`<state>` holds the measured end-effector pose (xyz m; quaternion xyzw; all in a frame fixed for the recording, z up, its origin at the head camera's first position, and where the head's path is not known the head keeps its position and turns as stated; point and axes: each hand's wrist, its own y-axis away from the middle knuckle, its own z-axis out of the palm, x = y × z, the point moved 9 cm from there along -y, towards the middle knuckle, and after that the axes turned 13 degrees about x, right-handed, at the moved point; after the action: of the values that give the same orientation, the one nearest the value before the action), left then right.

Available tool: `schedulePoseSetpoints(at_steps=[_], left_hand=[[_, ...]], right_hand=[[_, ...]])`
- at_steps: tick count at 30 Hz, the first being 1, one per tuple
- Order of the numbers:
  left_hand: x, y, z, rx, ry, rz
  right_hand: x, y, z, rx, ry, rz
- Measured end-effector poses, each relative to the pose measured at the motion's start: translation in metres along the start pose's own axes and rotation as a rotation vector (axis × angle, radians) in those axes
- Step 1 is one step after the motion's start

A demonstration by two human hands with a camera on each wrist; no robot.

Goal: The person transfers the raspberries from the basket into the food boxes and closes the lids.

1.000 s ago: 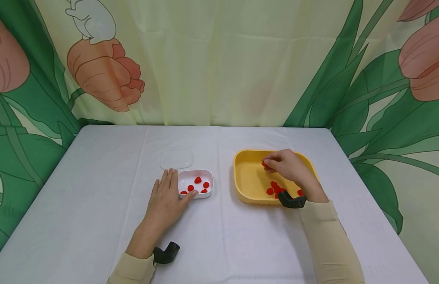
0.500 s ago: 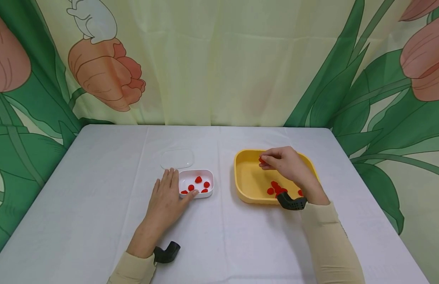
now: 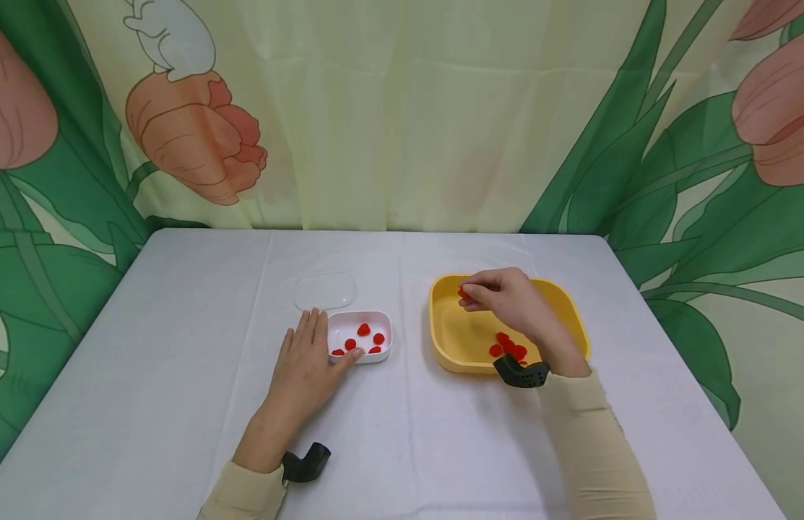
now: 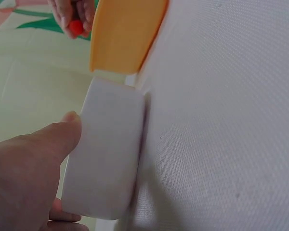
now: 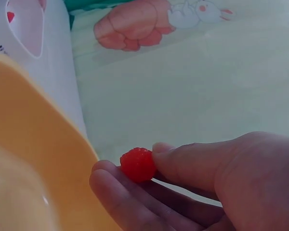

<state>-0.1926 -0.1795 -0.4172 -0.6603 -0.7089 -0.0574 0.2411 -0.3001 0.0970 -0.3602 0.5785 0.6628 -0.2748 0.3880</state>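
Observation:
In the right wrist view, my right hand (image 5: 183,187) pinches a red, bumpy raspberry (image 5: 137,164) between thumb and fingers. The head view has that hand (image 3: 506,296) over the left part of a yellow tray (image 3: 454,332), where several more raspberries (image 3: 508,347) lie near the front. My left hand (image 3: 304,368) rests against a small white box (image 3: 382,351), fingers straight along its left end and thumb at the near rim. Several red pieces (image 3: 364,329) lie inside the box. From the left wrist, the thumb (image 4: 62,134) touches the white box's side wall (image 4: 106,149).
Behind the box lies a clear, flat lid (image 3: 325,290). A white cloth (image 3: 180,347) covers the table. Beyond the table's back edge hangs a printed curtain (image 3: 402,130). Each wrist wears a black camera mount, such as the left mount (image 3: 307,463).
My right hand has moved left across the yellow tray with the raspberry in its pinch. The left hand and the white box have stayed in place.

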Motion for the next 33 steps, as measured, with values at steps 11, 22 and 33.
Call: schedulePoseSetpoints(at_steps=[11, 22, 33], left_hand=[[-0.002, 0.001, 0.000, 0.005, 0.002, -0.005], [-0.002, 0.001, 0.000, -0.004, -0.024, -0.004], [0.001, 0.000, -0.001, -0.005, -0.067, -0.001]], right_hand=[[-0.023, 0.003, 0.027, -0.046, -0.044, -0.049], [-0.041, 0.006, 0.059, -0.095, -0.038, -0.105], [-0.051, 0.011, 0.092, -0.131, -0.029, -0.160]])
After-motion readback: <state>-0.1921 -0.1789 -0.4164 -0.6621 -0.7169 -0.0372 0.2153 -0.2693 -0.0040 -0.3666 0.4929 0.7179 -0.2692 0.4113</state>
